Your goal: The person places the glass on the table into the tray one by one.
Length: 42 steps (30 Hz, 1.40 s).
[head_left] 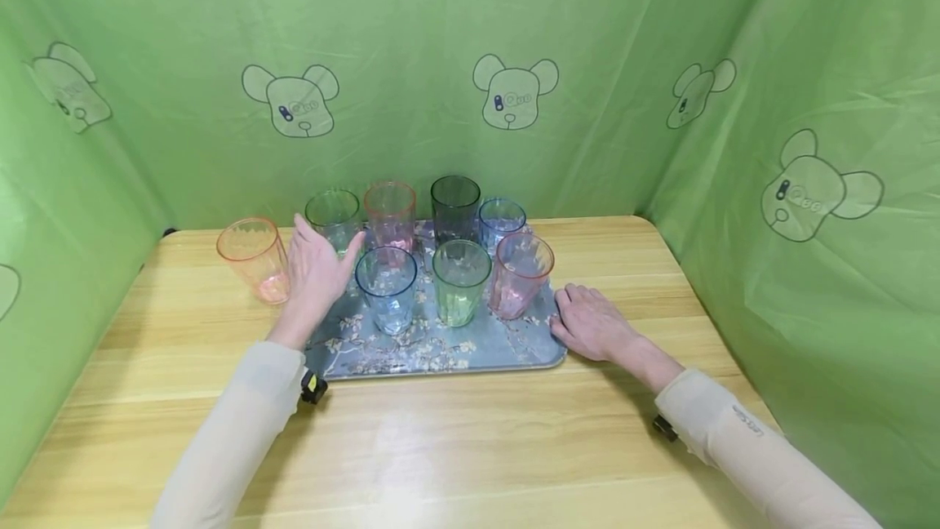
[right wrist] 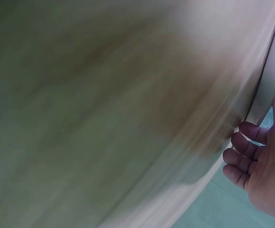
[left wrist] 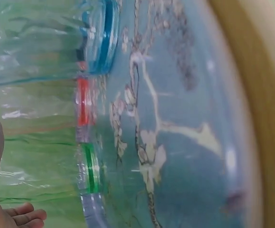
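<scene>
My left hand (head_left: 316, 268) is spread beside the clear green-rimmed cup (head_left: 334, 211) at the tray's back left, thumb apart from the straight fingers. In the left wrist view, its fingers (left wrist: 25, 213) show at the lower left, next to the upright cups. To its left, off the tray, stands an orange-rimmed cup (head_left: 253, 255), partly behind the hand. My right hand (head_left: 591, 321) rests palm down on the table at the right edge of the blossom-patterned blue tray (head_left: 441, 357), fingers slightly bent, holding no cup.
On the tray's back row stand a red-rimmed cup (head_left: 391, 215), a dark cup (head_left: 455, 215) and a blue-rimmed cup (head_left: 503, 219). In front stand a blue cup (head_left: 389, 292), a green cup (head_left: 458, 284) and a pink cup (head_left: 520, 276). Green curtains (head_left: 411, 39) enclose the wooden table (head_left: 470, 439).
</scene>
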Each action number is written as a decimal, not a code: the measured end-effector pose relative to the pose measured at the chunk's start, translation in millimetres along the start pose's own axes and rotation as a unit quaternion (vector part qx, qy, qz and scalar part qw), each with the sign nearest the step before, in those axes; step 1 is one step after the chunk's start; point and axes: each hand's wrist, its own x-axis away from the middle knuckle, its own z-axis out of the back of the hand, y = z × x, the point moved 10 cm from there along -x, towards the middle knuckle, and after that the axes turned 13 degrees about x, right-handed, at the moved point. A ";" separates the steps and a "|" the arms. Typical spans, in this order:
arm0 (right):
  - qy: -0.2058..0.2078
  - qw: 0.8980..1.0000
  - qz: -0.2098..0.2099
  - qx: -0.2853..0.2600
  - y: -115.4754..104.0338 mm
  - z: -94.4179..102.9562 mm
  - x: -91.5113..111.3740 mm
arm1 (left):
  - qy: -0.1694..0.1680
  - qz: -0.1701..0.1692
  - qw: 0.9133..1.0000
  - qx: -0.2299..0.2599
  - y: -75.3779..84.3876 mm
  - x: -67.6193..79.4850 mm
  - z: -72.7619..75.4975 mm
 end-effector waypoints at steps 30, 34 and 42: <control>-0.004 1.000 -0.003 -0.001 0.1 0.7 0.9 | -0.023 -0.191 0.980 -0.047 47.1 64.3 61.1; -0.003 1.000 -0.002 -0.002 0.0 0.8 0.5 | -0.038 -0.207 0.975 -0.072 43.6 73.4 63.2; -0.002 1.000 -0.002 0.000 0.1 -0.9 0.1 | -0.045 -0.207 0.969 -0.126 33.4 88.4 82.6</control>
